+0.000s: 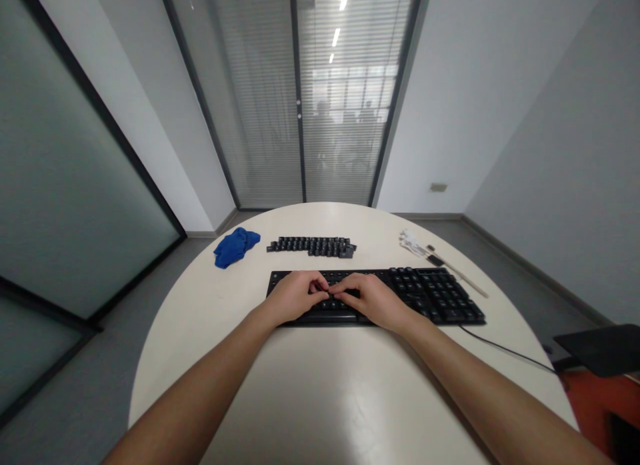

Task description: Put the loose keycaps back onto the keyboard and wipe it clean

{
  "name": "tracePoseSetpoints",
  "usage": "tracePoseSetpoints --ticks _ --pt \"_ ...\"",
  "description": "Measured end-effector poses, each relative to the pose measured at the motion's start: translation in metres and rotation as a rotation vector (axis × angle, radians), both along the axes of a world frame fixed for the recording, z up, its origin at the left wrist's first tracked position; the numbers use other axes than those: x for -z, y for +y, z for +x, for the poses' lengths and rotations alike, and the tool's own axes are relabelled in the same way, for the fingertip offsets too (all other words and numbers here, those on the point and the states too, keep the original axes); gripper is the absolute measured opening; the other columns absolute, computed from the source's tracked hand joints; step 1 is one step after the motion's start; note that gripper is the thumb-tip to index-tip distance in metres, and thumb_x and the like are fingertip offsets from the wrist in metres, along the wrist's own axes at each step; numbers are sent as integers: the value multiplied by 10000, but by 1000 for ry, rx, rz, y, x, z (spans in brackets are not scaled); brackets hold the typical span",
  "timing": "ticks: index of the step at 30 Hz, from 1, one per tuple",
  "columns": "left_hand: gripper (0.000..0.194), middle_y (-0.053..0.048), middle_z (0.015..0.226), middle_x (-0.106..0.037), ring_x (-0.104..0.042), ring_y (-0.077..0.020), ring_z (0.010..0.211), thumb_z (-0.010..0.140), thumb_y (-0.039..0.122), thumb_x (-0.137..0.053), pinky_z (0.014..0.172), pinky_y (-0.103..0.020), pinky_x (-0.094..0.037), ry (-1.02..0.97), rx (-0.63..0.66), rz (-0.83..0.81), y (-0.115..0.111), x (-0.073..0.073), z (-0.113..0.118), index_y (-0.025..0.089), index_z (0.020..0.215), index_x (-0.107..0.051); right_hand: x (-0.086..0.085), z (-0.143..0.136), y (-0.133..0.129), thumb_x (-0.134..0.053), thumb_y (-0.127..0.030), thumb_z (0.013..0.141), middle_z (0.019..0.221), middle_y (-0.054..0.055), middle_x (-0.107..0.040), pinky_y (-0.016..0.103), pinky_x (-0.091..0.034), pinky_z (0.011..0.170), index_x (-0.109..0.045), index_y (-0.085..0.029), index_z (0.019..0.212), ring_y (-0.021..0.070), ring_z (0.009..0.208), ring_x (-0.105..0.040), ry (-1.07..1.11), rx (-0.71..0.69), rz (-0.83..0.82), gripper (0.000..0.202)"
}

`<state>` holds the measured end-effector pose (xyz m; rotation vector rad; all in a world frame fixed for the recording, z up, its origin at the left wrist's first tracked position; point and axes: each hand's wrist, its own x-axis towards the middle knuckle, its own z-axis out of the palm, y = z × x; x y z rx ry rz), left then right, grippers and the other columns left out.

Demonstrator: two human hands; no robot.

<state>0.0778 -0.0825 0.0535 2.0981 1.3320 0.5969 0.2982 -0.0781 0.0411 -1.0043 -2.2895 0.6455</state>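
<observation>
A black keyboard (435, 298) lies across the table in front of me. Its right part carries keycaps, while much of the left part looks stripped and is partly covered by my hands. My left hand (295, 295) rests over that left part, thumb and fingers drawn together in a pinch. From the other side my right hand (373, 299) meets it, also pinching, so the fingertips nearly touch just above the keyboard. Whatever is between the fingertips is too small or hidden to make out. Behind the keyboard, loose black keycaps (315, 245) lie in rows.
A crumpled blue cloth (235, 246) lies at the back left of the round white table (290, 398). Toward the right are a small white bundle (411, 242), a thin wooden stick (465, 278) and a small dark piece (435, 260). A cable (505, 349) runs off the right edge.
</observation>
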Motion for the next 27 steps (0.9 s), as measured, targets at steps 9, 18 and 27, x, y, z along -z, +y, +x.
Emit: tracePoseSetpoints --ticks 9,18,27 --pt "116 14 829 -732 -666 -186 782 818 284 -720 641 -262 -428 143 -28 122 -7 -10 6 259 926 -754 2 -1 0 -629 -211 926 1018 24 -786 324 -545 897 -787 -262 1014 212 965 -721 -39 15 62 188" --pt "124 7 825 -754 -684 -190 777 854 329 -686 682 -266 -460 107 -8 99 -4 -9 1 261 907 -775 -12 6 -6 -546 -71 880 1130 33 -758 332 -518 956 -742 -252 1161 203 1050 -692 -190 -136 190 387" --pt "152 4 783 -738 -667 -180 733 872 344 -653 655 -270 -457 22 -24 62 0 -1 2 233 865 -757 -15 9 -7 -546 -165 966 1100 54 -764 299 -518 941 -743 -224 1137 197 1027 -709 -258 -192 228 267"
